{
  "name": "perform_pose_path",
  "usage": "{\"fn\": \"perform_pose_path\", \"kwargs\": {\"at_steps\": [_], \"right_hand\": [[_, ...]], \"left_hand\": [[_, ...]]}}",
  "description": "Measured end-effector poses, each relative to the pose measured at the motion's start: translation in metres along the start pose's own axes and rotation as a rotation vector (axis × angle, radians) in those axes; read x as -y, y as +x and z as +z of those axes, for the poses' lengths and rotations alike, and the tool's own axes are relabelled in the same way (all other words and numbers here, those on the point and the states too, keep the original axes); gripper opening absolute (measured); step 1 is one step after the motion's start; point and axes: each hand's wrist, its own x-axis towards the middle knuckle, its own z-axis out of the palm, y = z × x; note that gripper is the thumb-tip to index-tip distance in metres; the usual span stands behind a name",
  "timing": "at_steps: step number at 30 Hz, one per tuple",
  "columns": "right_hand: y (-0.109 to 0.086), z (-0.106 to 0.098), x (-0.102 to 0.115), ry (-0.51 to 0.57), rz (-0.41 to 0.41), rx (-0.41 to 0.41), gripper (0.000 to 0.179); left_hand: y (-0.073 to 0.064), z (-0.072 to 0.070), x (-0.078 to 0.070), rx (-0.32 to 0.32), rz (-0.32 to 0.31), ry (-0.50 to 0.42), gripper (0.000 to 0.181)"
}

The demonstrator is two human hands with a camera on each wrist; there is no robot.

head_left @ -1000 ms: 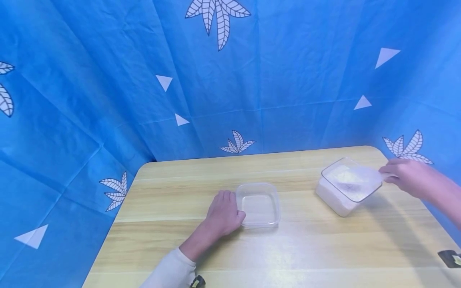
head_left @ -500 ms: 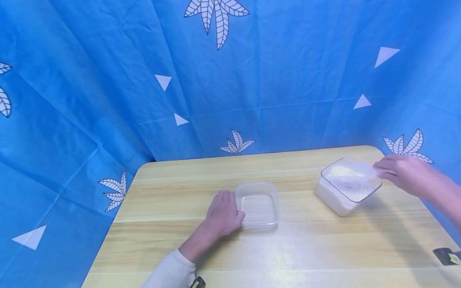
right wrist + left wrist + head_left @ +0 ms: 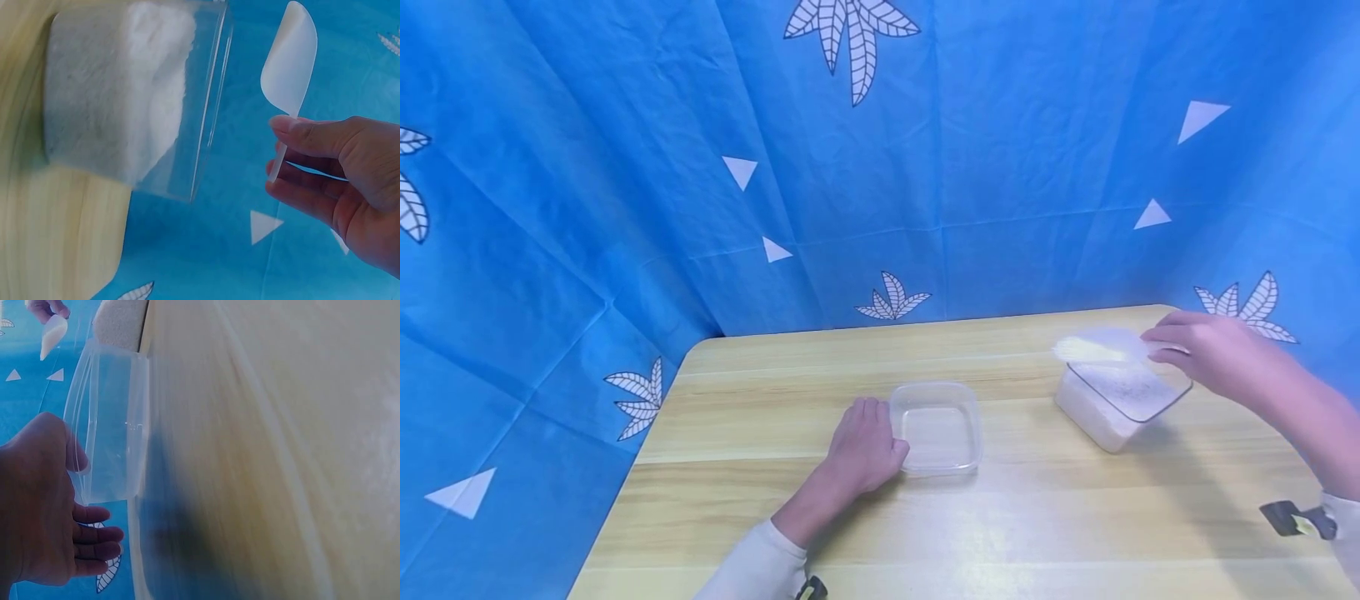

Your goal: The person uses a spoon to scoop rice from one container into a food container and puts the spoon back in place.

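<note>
My left hand (image 3: 867, 446) holds the left side of a low, clear plastic container (image 3: 942, 468) on the table. In the left wrist view, its thumb (image 3: 76, 453) lies at the rim and its fingers hang below. Over at the right, a taller clear square box (image 3: 1093, 415) is part filled with a white, fine-grained substance (image 3: 156, 75). My right hand (image 3: 1202, 348) pinches the thin handle of a white scoop (image 3: 290, 62) between thumb and fingers. The scoop is raised above the far left rim of the box, and a pale load shows in it.
A light wood table (image 3: 760, 500) carries both containers, with bare wood between them. Blue cloth (image 3: 1000, 167) printed with white leaves and triangles hangs behind and at the sides. The taller box stands near the table's back right corner.
My right hand has moved left and up, bringing the scoop out of the white contents and over the box's far left rim. The left hand and its container have stayed in place.
</note>
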Motion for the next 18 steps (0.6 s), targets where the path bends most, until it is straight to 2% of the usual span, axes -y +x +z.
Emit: {"fn": "perform_pose_path", "kwargs": {"at_steps": [9, 14, 18], "right_hand": [[0.019, 0.004, 0.022, 0.018, -0.070, -0.054, 0.029], [0.027, 0.011, 0.031, 0.035, -0.153, -0.113, 0.030], [0.033, 0.015, 0.040, 0.052, -0.176, -0.108, 0.030]], "left_hand": [[0.000, 0.000, 0.002, 0.011, -0.006, 0.004, 0.033], [0.000, 0.000, 0.001, 0.027, -0.013, 0.002, 0.036], [0.000, -0.001, 0.000, 0.027, -0.009, 0.013, 0.035]]}}
